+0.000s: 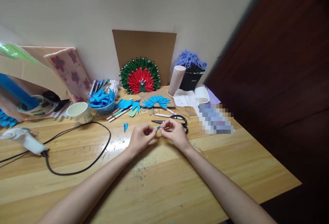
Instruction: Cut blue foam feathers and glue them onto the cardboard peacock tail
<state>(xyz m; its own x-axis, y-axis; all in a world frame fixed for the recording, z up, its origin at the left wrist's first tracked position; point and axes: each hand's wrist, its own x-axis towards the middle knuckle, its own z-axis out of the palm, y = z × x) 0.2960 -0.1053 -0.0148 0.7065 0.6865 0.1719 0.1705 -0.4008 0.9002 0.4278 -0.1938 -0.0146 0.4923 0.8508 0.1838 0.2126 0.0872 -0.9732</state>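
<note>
pale wall behind; glossy light wooden table (180, 183) with paint flecks near the middle. left hand (141, 138) and right hand (174, 133) meet just above the tabletop, fingertips of both pinched together on a small blue folded paper piece (158, 127) held between them. black-handled scissors (177, 119) lie just behind the right hand. a second small blue paper wedge (125, 127) lies on the table left of the hands. further back: blue paper fan of pointed petals on brown card (156, 101), round red-and-green folded paper rosette (140, 75) leaning on an upright brown cardboard sheet (154, 45). blue bowl of blue paper pieces (102, 102), white paper cup (79, 112) beside it. white glue gun (24, 140) at far left, its black cord (77, 169) looping across the table. lavender yarn in a black pot (191, 69) near the wall.
</note>
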